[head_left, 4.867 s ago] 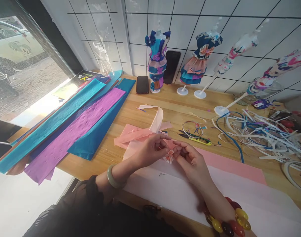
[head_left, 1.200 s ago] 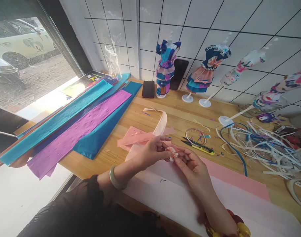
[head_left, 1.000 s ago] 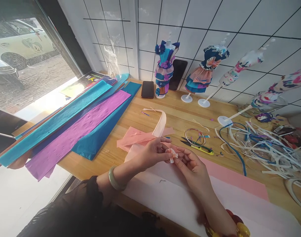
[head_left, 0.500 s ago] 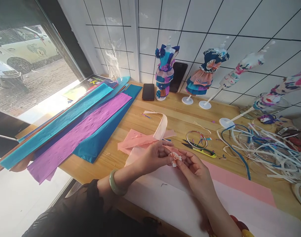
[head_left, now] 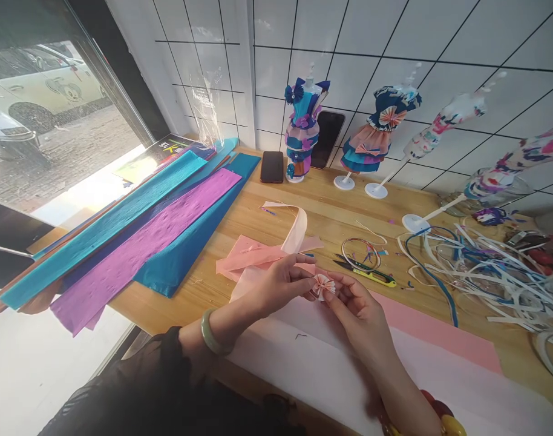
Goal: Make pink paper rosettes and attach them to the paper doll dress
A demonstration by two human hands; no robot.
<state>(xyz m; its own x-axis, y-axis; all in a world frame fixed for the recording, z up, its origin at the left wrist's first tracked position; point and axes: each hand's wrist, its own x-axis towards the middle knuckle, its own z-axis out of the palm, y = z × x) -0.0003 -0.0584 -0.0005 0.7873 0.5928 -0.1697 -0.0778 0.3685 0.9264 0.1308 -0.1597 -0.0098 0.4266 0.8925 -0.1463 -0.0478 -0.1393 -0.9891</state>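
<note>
The small pleated paper rosette (head_left: 323, 286) is pinched between both hands above the pale sheet (head_left: 331, 363) at the near edge of the bench (head_left: 331, 212). The left hand (head_left: 276, 284) closes thumb and forefinger on its left rim; the right hand (head_left: 358, 309) grips its right side. Against half a second ago the rosette looks fanned a little wider and sits slightly higher, so the shaping seems to be ongoing. Beyond the rosette lie the yellow-handled snips (head_left: 369, 274); left of it, the pink strips (head_left: 262, 251).
</note>
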